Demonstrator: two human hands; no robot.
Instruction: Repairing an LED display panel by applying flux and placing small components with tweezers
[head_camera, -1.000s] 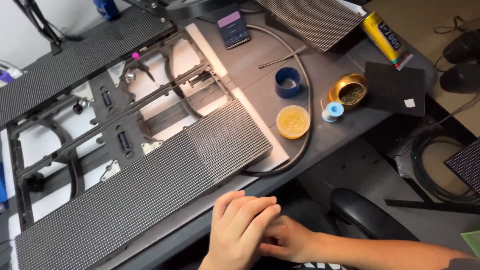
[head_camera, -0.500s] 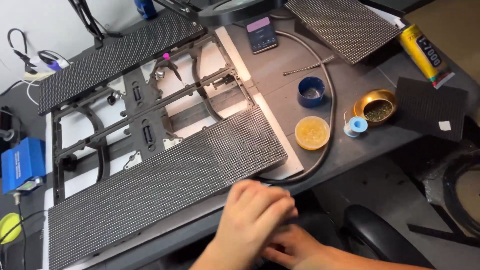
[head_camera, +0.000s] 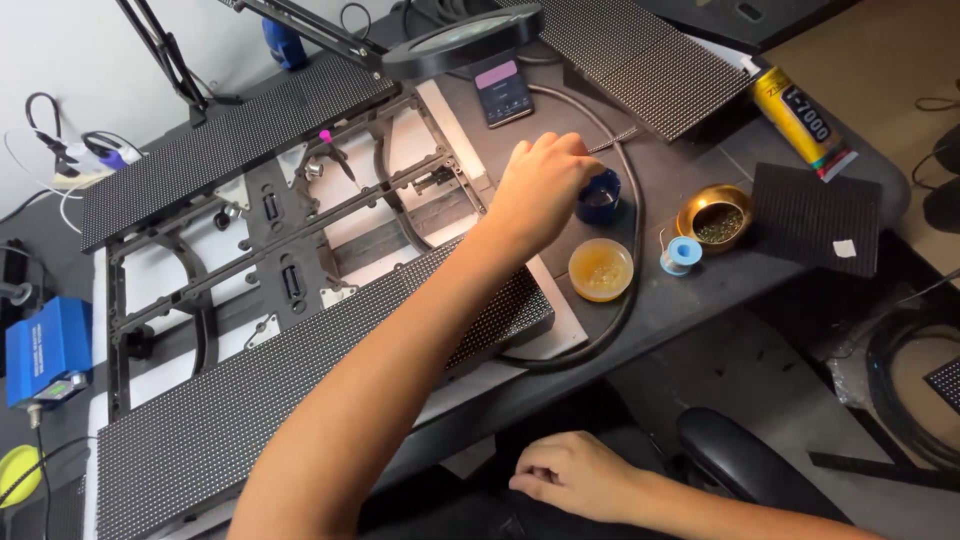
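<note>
My left hand (head_camera: 540, 185) reaches across the dark workbench (head_camera: 700, 300) with its fingers bunched and curled down on the left rim of a small blue cup (head_camera: 603, 200). The fingertips are hidden, so I cannot tell whether they grip it. My right hand (head_camera: 575, 475) rests low near my lap, loosely closed with nothing visible in it. My left forearm passes over a long dotted LED panel (head_camera: 250, 420) and a black metal frame (head_camera: 300, 240).
An amber round dish (head_camera: 600, 270), a small blue spool (head_camera: 682, 255) and a gold bowl (head_camera: 715, 215) sit right of the cup, ringed by a black cable (head_camera: 632, 250). A phone (head_camera: 503, 90), a lamp head (head_camera: 465, 40), a yellow tube (head_camera: 800, 120), more panels (head_camera: 230, 150) and a blue device (head_camera: 45, 350) surround them.
My left hand left my right hand at the bench's near edge and stretched forward to the blue cup. The right hand stayed low. The camera view shifted left.
</note>
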